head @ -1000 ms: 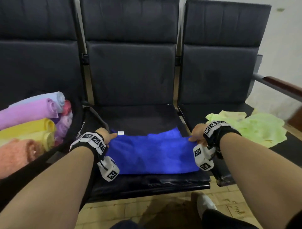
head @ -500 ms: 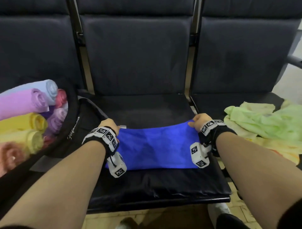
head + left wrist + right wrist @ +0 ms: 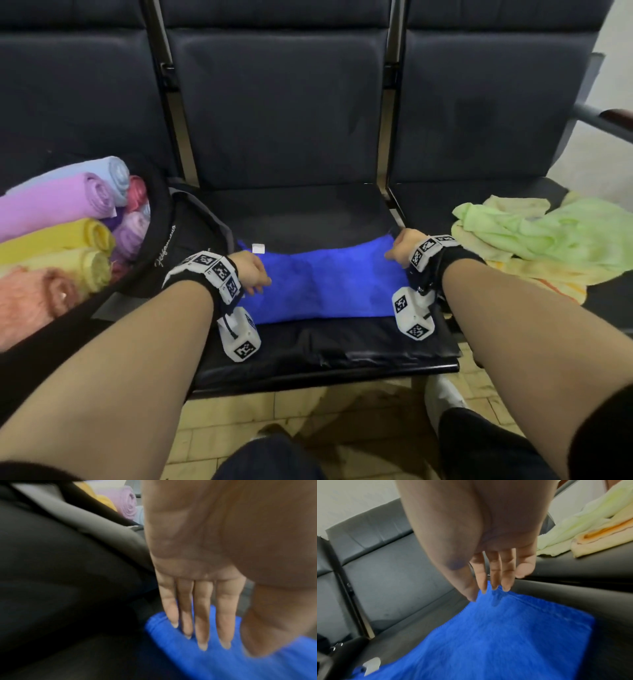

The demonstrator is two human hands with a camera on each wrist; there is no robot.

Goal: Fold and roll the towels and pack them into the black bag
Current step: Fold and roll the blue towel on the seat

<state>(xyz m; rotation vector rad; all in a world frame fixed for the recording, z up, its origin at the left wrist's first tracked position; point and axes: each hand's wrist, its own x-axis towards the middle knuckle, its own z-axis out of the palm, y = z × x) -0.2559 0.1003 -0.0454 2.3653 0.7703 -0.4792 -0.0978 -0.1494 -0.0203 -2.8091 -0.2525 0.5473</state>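
While one blue towel (image 3: 318, 286) lies flat, two hands, left hand (image 3: 251, 270) and right hand (image 3: 406, 245), press it, fingers straight.

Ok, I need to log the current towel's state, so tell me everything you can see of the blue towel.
The blue towel is a bright, fuzzy, plush-looking cloth, folded into a wide flat band across the middle seat of the dark bench. A small white tag sticks out at its far left corner. The left hand lies on its left end with straight fingers; the right hand touches its far right corner with its fingertips. It is not rolled.
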